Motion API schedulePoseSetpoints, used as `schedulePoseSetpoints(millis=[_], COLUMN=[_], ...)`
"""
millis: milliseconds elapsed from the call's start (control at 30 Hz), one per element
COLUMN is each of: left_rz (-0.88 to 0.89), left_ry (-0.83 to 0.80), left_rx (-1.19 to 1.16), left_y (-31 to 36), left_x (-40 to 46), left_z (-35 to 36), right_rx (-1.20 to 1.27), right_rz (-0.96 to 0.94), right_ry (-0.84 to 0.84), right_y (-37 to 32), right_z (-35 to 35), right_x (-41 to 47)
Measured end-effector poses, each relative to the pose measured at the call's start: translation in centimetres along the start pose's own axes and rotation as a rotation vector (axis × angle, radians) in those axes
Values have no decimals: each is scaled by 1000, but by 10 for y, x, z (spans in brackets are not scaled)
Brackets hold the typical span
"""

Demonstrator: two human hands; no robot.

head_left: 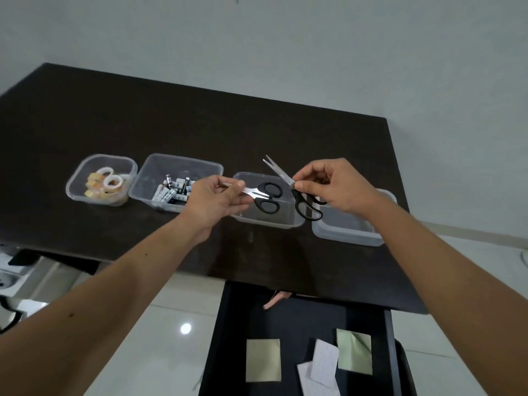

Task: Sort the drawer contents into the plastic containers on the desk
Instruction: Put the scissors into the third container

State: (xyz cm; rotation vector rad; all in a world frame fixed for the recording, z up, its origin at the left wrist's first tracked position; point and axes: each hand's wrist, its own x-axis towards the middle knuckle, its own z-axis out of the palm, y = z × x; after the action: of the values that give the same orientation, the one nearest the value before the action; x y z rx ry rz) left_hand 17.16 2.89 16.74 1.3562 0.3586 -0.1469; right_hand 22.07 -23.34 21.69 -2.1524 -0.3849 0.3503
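Two pairs of scissors being held above the desk containers

Nearest, the open drawer is showing paper slips; beyond, the left hand is pinching one pair of scissors by the blades (handles dangling), the right hand is pinching another pair over the third container.

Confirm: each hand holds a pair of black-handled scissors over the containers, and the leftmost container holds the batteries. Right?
Not quite. The head view shows the leftmost container holding tape rolls; the batteries are in the second container. The rest stands: the left hand and right hand each hold black-handled scissors over the containers.
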Motion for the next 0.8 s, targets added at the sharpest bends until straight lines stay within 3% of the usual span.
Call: schedulePoseSetpoints(millis=[167, 433, 667, 800], left_rz=[-102, 116, 144, 129], left_ry=[-66, -75, -60, -63], left_rx=[187, 386, 168, 125], left_y=[-4, -8, -5, -10], left_x=[19, 17, 0, -9], left_z=[0, -14, -26, -33], right_rx=[-23, -70, -167, -164], right_rz=[34, 60, 81, 60], right_ry=[-35, -104, -172, -99], right_y=[9, 19, 14, 12], right_z=[-2, 14, 42, 54], right_x=[23, 37, 51, 52])
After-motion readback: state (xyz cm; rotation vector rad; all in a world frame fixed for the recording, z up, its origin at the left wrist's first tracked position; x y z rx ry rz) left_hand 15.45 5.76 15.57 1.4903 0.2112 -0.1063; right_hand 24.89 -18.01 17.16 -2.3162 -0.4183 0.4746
